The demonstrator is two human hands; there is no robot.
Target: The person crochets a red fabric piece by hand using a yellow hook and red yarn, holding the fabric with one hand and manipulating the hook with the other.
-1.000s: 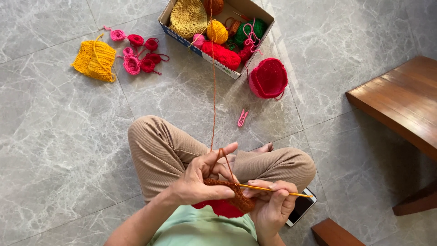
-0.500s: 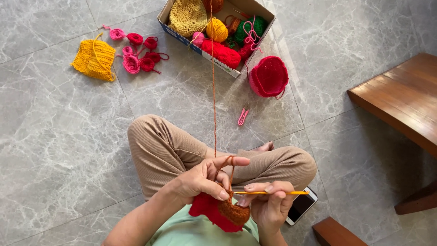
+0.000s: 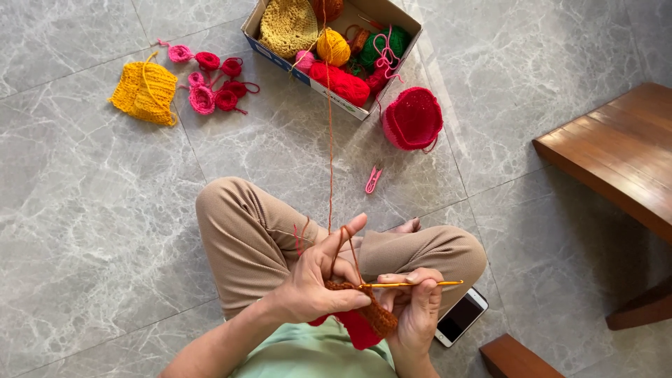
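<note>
Sat cross-legged on grey tiles, both hands at work over the lap. Left hand [image 3: 318, 283] pinched the brown crochet [image 3: 364, 308] between thumb and fingers, forefinger raised and spread away from the rest, with the brown strand [image 3: 330, 147] looped over it and running straight up from the grip to the box [image 3: 329, 89]. Right hand [image 3: 414, 308] closed around the yellow hook [image 3: 413, 283], fingers pressed together on its shaft, tip pointing left into the brown work, touching it just beside the left thumb. Under both hands, a red piece [image 3: 353, 329] hung joined to the brown; how exactly, hard to tell, being partly hidden by the fingers. Just right of the right hand and below the knee lay a phone [image 3: 462, 316]. Beyond the grip, well apart, a pink clip [image 3: 373, 179] lay on the floor, a red cap [image 3: 413, 119] beside the box, and further left some pink rosettes [image 3: 210, 87] next to a yellow piece [image 3: 145, 92]. Box packed with yarn balls, yellow, red, green.
</note>
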